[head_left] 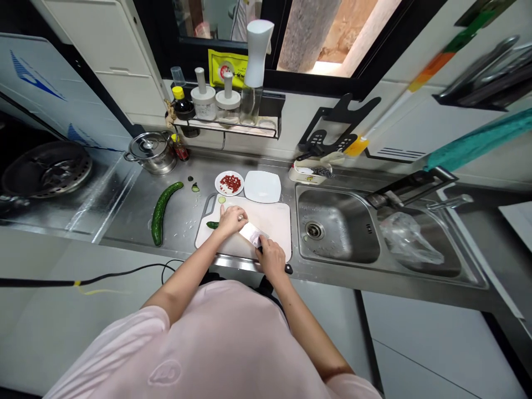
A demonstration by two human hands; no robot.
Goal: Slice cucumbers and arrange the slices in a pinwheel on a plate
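On the white cutting board (272,219), my left hand (233,220) is closed over a cucumber piece (212,225); its dark green end sticks out to the left and the rest is hidden by my fingers. My right hand (272,257) grips a kitchen knife (251,233) by its dark handle. The broad blade points up and left, its far end close to my left fingertips. A thin cucumber slice (221,200) lies near the board's upper left corner. Left of the board rests a whole curved cucumber (159,213), with small green scraps (195,188) above it.
Behind the board sit a small plate of chopped red pieces (230,183) and a white square plate (262,187). A lidded steel pot (152,153) stands back left, a wok (45,169) farther left. To the right are the sink (336,227) and a plastic bag (409,238). A condiment rack (226,128) hangs behind.
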